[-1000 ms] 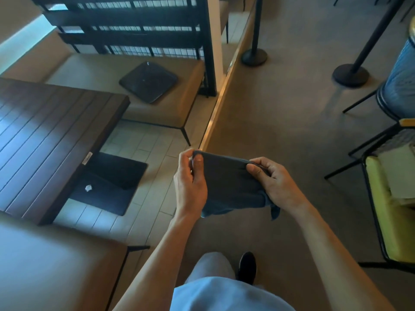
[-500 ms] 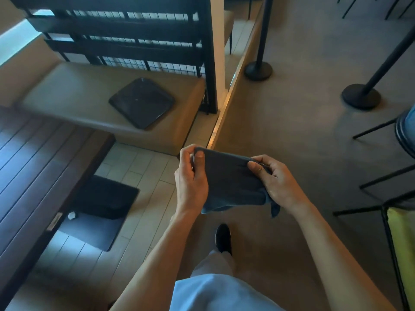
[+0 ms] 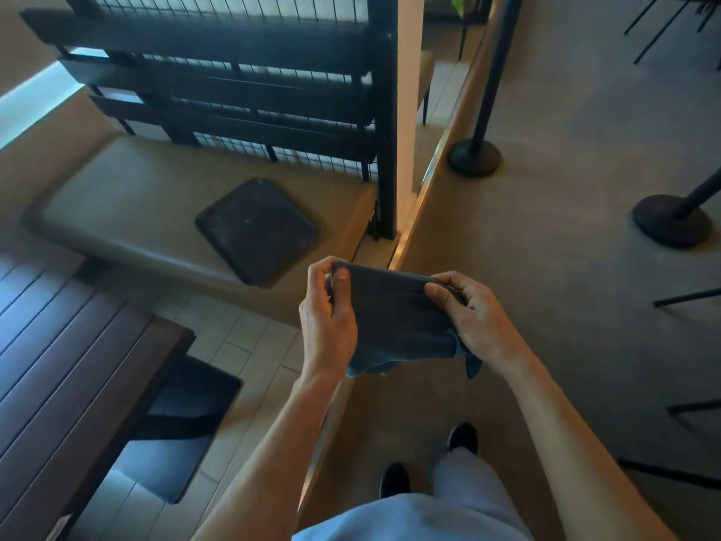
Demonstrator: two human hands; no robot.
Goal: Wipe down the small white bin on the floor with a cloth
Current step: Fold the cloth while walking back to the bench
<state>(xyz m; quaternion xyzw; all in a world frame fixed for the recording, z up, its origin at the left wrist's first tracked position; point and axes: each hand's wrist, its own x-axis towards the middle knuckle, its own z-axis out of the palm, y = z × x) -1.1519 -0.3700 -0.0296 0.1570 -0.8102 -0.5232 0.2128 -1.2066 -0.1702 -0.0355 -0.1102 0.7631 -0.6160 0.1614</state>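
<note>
Floor: tan carpet on the right, pale tile on the left, with a metal strip running between them.
Table: dark slatted wood, lower left, on a black base plate.
Bench: tan padded seat beyond the table, backed by a black slatted and wire-mesh partition.
Tray: dark, square with rounded corners, lying flat on the bench seat.
Stanchions: two black posts on round bases, standing on the carpet at upper right.
Cloth: dark grey-blue, soft and finely textured, folded into a rough rectangle; held in the air in front of the person, stretched between both hands, its lower edge hanging loose with a corner drooping at the right.
Left hand: thumb and curled fingers pinch the cloth's upper left corner.
Right hand: thumb on top, fingers curled behind, gripping the cloth's right edge.
Shoes: black, on the carpet below the hands.
</note>
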